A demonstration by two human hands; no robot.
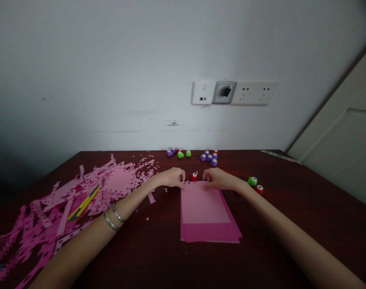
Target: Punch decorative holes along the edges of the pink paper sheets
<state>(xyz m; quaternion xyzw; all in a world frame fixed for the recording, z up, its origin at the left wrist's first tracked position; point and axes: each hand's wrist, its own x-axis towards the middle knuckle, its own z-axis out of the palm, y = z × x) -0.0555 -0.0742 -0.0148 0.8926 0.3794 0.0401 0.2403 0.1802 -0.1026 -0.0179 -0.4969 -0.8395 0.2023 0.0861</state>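
Observation:
A light pink paper sheet (pixel 204 204) lies on a stack of darker pink sheets (pixel 211 233), which fan out slightly to the right. My left hand (pixel 173 177) grips the sheet's far left corner, thumb on top and fingers curled beyond the edge. At the far right corner, my right hand (pixel 218 178) pinches the same sheet in a similar way. Between the two hands, a red craft punch (pixel 194 177) sits at the far edge, where a few small punched holes show. Whether the paper is inside its slot I cannot tell.
Punched pink paper strips (pixel 89 188) heap on the left, a yellow utility knife (pixel 84 203) on top. Purple punches (pixel 209 157) and green punches (pixel 180 154) stand near the wall. Another green punch (pixel 252 181) and red punch (pixel 259 189) are beside my right forearm.

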